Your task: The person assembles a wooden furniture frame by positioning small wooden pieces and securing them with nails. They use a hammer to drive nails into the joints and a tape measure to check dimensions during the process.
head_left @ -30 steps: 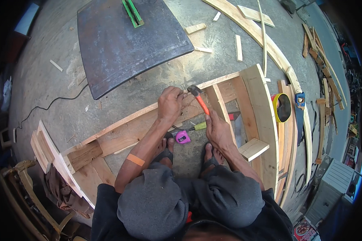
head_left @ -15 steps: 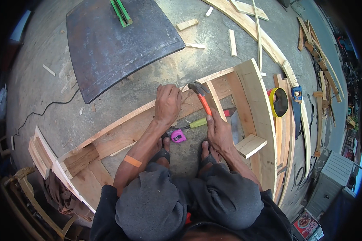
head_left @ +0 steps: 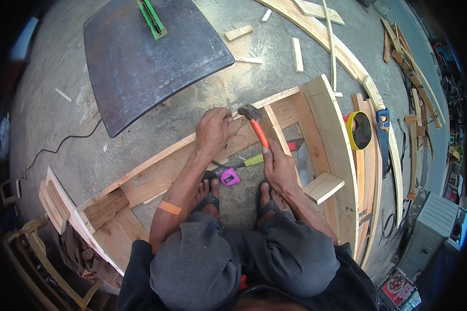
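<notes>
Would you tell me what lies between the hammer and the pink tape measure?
In the head view, part of the wooden frame, some concrete floor and a green-handled tool lie between the hammer and tape measure.

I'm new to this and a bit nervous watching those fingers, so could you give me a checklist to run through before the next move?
1. Hammer held: ok. The right hand is closed around its orange handle.
2. Fingers well clear of the hammer: not ok. The left hand is at the far rail, close beside the metal head.
3. Nail in place under the left fingers: cannot tell. None can be made out.
4. Tape measure out of the hands' way: ok. It lies near the left foot, apart from both hands.
5. Toes covered: not ok. The sandals leave them bare.
</notes>
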The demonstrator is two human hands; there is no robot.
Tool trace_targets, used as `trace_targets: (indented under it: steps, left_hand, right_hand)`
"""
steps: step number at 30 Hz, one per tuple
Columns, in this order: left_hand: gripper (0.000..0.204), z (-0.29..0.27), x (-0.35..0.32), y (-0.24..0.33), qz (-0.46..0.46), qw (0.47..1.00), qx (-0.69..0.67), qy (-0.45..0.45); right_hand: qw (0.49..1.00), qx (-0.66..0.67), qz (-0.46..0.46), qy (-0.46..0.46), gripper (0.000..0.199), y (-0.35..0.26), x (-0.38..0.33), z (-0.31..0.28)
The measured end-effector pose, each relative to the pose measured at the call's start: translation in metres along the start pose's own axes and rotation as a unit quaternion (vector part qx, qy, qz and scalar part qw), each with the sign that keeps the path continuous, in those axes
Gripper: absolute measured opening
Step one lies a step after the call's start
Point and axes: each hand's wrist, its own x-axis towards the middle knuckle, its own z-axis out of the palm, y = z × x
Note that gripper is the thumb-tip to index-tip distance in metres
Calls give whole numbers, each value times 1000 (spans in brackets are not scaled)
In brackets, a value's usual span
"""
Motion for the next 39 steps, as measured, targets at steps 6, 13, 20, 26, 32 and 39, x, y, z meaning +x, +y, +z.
trace_targets:
  steps: [6,13,20,26,32,39]
  left_hand:
    - [10,-6,5,-5,2,998,-44,-33]
    - [11,-10,8,-10,18,997,-57,-53]
    - [12,-12,12,-2,-69,995,-36,-55]
    - [16,-17,20,-5,-153,982,-51,-103]
    - [16,-19,23,-4,-174,977,-45,-117]
    - [16,-14,21,-6,-156,981,-46,-104]
  right_hand:
    - [1000,2,-2,5,27,1,0,1]
    - [1000,1,-5,2,28,-1,3,2]
    - [1000,-12,-22,-1,29,0,3,6]
    - [1000,-22,-1,-22,32,-4,6,5]
    - [999,-31,12,-33,32,-10,7,2]
    - [999,-35,-15,-7,32,-6,5,5]
